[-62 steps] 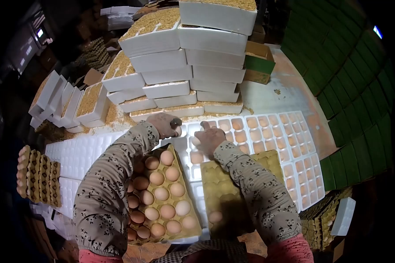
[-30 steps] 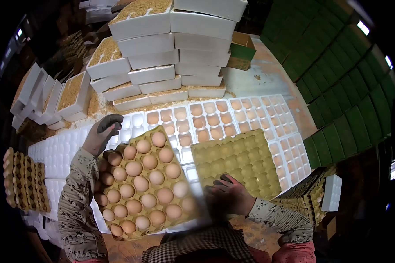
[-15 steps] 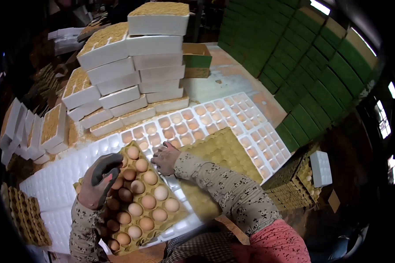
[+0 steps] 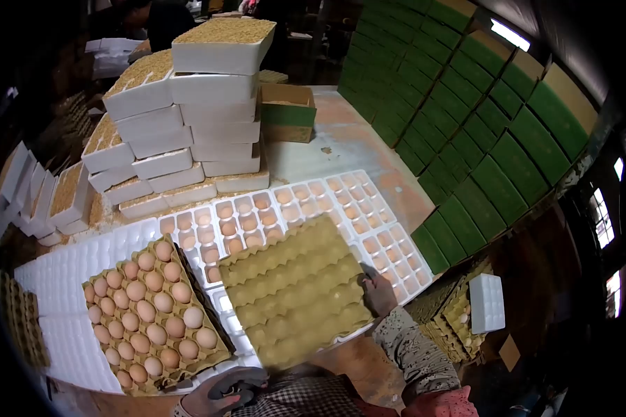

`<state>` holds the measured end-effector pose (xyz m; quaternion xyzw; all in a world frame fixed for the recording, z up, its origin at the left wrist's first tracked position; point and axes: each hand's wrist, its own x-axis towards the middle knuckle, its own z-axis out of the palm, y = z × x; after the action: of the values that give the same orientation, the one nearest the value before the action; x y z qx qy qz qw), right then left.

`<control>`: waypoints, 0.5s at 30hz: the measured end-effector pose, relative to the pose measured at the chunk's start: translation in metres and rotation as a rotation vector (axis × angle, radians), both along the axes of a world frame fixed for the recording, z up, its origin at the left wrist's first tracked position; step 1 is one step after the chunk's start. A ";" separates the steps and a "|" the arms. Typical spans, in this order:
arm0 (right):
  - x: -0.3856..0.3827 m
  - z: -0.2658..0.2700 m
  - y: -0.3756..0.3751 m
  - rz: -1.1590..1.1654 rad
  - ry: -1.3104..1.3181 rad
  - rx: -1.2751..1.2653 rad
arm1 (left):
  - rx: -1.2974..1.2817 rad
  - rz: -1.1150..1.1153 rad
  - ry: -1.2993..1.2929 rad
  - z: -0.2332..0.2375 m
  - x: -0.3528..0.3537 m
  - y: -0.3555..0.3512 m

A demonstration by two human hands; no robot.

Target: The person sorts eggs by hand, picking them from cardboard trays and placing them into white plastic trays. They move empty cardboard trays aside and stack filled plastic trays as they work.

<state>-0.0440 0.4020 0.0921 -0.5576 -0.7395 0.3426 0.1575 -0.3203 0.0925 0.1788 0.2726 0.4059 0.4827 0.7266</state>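
My right hand [image 4: 380,293] is closed on the right edge of a brown pulp tray [image 4: 295,288], whose cups show no eggs. This tray lies over part of the white plastic trays [image 4: 219,300]. At the near edge, by my body, my gloved left hand [image 4: 231,389] has its fingers curled, with a gap to the thumb and nothing visible in between. It is just below the egg-filled pulp tray [image 4: 146,309] and the near corner of the other pulp tray. Eggs [image 4: 249,222] sit in white cells beyond the pulp trays.
White foam boxes [image 4: 212,90] topped with grainy filler are stacked at the back left. An open cardboard box [image 4: 287,115] stands beside them. Green boxes [image 4: 466,139] form a wall on the right. Pulp trays [image 4: 459,320] and a white tray [image 4: 487,304] are at lower right.
My left hand has left the eggs and moved down toward my body. My right hand has moved from the white trays to the pulp tray's right edge. The view has shifted.
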 end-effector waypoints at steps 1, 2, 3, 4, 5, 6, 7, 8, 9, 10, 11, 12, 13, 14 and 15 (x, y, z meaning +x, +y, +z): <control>0.008 0.011 0.025 0.016 0.061 0.030 | 0.027 0.065 -0.075 0.000 0.011 0.006; 0.019 0.014 0.059 0.036 0.261 0.060 | 0.048 0.097 -0.054 0.000 0.018 0.008; 0.036 0.010 0.107 0.051 0.262 0.147 | 0.068 0.130 -0.034 0.000 0.025 0.008; 0.033 0.031 0.133 0.014 0.471 0.119 | 0.081 0.155 0.001 -0.002 0.033 0.010; 0.035 0.041 0.171 -0.035 0.572 0.066 | 0.098 0.178 0.037 -0.003 0.041 0.011; 0.038 0.052 0.201 -0.066 0.570 0.056 | 0.106 0.227 -0.001 -0.004 0.050 0.011; 0.071 0.003 0.290 -0.103 0.244 0.234 | 0.097 0.252 0.002 -0.003 0.059 0.007; 0.055 0.021 0.288 -0.156 0.354 0.168 | 0.050 0.314 -0.015 -0.003 0.067 0.004; 0.048 0.014 0.294 -0.137 0.361 0.159 | 0.005 0.374 -0.031 -0.001 0.074 0.001; 0.040 0.001 0.303 -0.137 0.510 0.171 | 0.012 0.409 -0.013 -0.001 0.080 -0.002; 0.031 -0.012 0.311 -0.137 0.660 0.182 | 0.011 0.428 -0.006 -0.002 0.083 -0.007; 0.024 -0.022 0.316 -0.121 0.668 0.174 | -0.038 0.461 0.048 -0.003 0.085 -0.014; 0.019 -0.035 0.319 -0.163 0.712 0.076 | -0.089 0.495 0.101 -0.004 0.088 -0.017; 0.014 -0.050 0.318 -0.205 0.751 -0.026 | -0.076 0.597 0.182 0.001 0.094 -0.017; 0.007 -0.073 0.316 -0.246 0.785 -0.131 | -0.082 0.617 0.188 0.005 0.094 -0.018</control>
<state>-0.0367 0.7180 0.0194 -0.4777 -0.5277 0.5543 0.4314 -0.2266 0.0741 0.1837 0.1507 0.5535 0.6363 0.5158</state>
